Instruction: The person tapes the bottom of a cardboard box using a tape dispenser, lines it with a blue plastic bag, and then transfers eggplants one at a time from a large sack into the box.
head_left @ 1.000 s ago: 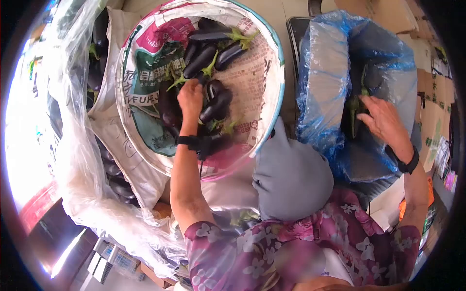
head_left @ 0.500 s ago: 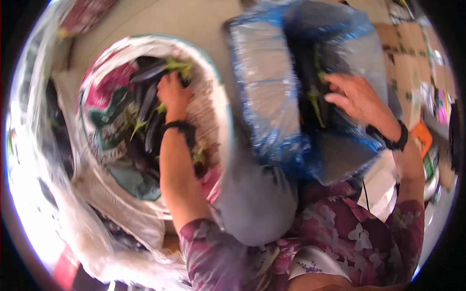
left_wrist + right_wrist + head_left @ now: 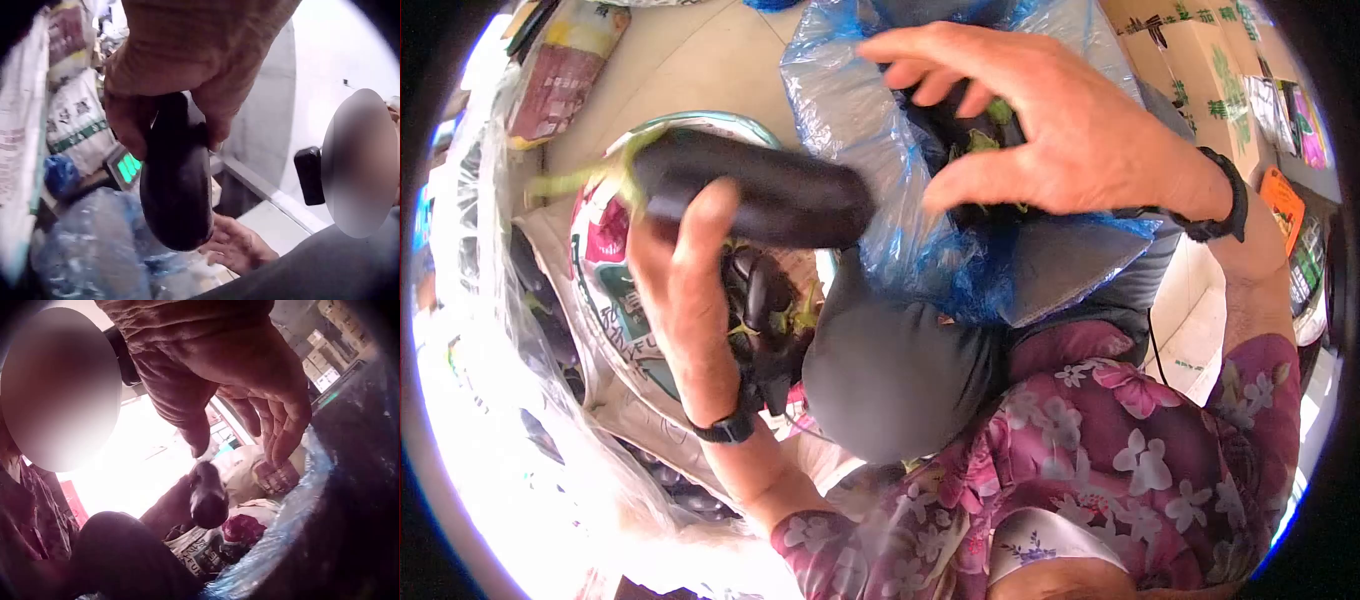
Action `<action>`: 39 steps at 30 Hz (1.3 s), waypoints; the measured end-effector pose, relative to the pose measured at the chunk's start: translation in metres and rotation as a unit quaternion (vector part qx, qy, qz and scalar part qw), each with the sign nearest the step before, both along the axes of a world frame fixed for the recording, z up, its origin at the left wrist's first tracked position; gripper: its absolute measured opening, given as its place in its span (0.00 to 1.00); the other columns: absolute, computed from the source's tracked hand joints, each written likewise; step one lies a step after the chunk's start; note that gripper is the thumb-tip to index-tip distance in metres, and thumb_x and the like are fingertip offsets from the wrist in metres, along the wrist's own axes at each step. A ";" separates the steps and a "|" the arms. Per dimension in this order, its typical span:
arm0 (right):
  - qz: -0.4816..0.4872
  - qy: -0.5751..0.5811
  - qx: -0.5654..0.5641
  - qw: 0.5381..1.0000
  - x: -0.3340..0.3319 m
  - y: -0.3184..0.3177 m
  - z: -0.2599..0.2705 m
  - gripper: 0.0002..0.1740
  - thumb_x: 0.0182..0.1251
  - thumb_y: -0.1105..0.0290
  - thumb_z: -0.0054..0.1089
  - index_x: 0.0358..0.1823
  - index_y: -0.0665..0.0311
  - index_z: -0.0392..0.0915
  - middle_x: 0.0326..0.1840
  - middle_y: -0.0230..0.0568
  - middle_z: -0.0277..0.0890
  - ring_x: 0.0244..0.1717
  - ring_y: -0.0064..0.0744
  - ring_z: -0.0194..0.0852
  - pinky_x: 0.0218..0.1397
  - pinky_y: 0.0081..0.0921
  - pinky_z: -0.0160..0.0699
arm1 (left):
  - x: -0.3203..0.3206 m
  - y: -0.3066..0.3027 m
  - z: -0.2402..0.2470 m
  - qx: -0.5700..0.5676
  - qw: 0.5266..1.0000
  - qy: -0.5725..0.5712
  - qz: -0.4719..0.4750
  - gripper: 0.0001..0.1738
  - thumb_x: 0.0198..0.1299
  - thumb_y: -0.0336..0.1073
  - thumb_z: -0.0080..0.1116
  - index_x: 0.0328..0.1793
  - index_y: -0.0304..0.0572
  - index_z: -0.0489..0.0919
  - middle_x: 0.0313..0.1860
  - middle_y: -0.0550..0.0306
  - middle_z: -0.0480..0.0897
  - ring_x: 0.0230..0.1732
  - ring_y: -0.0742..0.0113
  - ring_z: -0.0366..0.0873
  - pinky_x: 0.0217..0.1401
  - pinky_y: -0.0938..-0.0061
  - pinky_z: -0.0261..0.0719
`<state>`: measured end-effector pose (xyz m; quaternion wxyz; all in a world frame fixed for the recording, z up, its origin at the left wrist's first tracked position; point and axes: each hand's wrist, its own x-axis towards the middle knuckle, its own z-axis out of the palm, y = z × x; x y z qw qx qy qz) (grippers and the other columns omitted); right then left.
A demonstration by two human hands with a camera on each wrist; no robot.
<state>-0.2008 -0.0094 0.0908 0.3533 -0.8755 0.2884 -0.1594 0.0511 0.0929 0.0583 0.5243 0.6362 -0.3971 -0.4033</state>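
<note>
A dark eggplant [image 3: 755,190] with a green stem is held up in the left hand [image 3: 685,300], level above the round sack [image 3: 590,230]. In the left wrist view, fingers and thumb of the left hand [image 3: 187,69] pinch the eggplant [image 3: 177,187] from both sides. The right hand [image 3: 1060,125], fingers spread and holding nothing, hovers over the box lined with blue plastic [image 3: 850,120]; eggplants [image 3: 985,140] lie inside it. In the right wrist view the right hand [image 3: 231,375] is apart from the held eggplant [image 3: 209,500]. More eggplants [image 3: 765,290] lie in the sack.
Clear plastic sheeting [image 3: 580,480] runs down the left side, with more eggplants beneath it. Cardboard boxes [image 3: 1200,80] stand at the upper right, beside an orange item [image 3: 1282,208]. A printed bag [image 3: 565,75] lies at the upper left. A green-lit display [image 3: 128,169] shows in the left wrist view.
The left hand has risen out of the sack with an eggplant in its grip. The right hand has lifted away from the eggplants in the lined box. The head view has shifted.
</note>
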 end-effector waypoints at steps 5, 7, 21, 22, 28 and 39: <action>-0.085 0.000 -0.039 0.996 0.005 0.003 -0.006 0.41 0.51 0.50 0.73 0.57 0.73 0.68 0.36 0.62 0.80 0.38 0.59 0.82 0.45 0.43 0.79 | -0.047 -0.041 0.026 0.042 0.963 0.032 -0.265 0.41 0.67 0.65 0.49 0.56 0.24 0.77 0.42 0.46 0.83 0.44 0.63 0.82 0.47 0.72 0.79; -0.108 0.074 0.141 0.981 -0.014 0.007 0.002 0.41 0.57 0.61 0.72 0.69 0.65 0.60 0.48 0.44 0.77 0.46 0.29 0.77 0.51 0.30 0.76 | -0.036 -0.047 -0.002 0.084 0.924 0.197 -0.316 0.41 0.70 0.65 0.44 0.61 0.25 0.75 0.45 0.45 0.83 0.46 0.61 0.83 0.49 0.72 0.80; -0.025 0.358 0.360 0.861 -0.027 0.003 -0.122 0.28 0.64 0.54 0.63 0.47 0.77 0.70 0.31 0.47 0.79 0.30 0.32 0.81 0.31 0.28 0.80 | 0.112 0.118 -0.186 0.210 0.960 0.146 0.117 0.20 0.66 0.37 0.55 0.59 0.31 0.76 0.43 0.49 0.83 0.41 0.64 0.83 0.45 0.73 0.83; -0.031 0.362 0.364 0.858 -0.027 0.003 -0.115 0.26 0.64 0.55 0.62 0.43 0.78 0.72 0.28 0.48 0.79 0.31 0.33 0.82 0.33 0.29 0.80 | 0.116 0.132 -0.198 0.229 0.957 0.129 0.124 0.20 0.65 0.37 0.55 0.59 0.31 0.76 0.43 0.49 0.83 0.41 0.64 0.83 0.45 0.73 0.83; -0.052 0.406 0.077 0.909 -0.013 0.021 -0.108 0.33 0.58 0.51 0.67 0.40 0.83 0.73 0.32 0.73 0.77 0.41 0.70 0.78 0.44 0.52 0.77 | 0.139 0.147 -0.242 0.269 0.954 -0.057 0.118 0.22 0.64 0.38 0.56 0.60 0.31 0.76 0.45 0.47 0.84 0.42 0.62 0.83 0.43 0.71 0.82; -0.014 0.311 0.053 0.949 -0.005 0.005 -0.126 0.20 0.63 0.70 0.53 0.51 0.77 0.65 0.31 0.73 0.75 0.39 0.71 0.75 0.44 0.57 0.72 | 0.200 0.087 -0.293 0.386 0.789 -0.467 0.099 0.32 0.54 0.54 0.65 0.61 0.47 0.73 0.56 0.49 0.78 0.62 0.39 0.70 0.56 0.39 0.70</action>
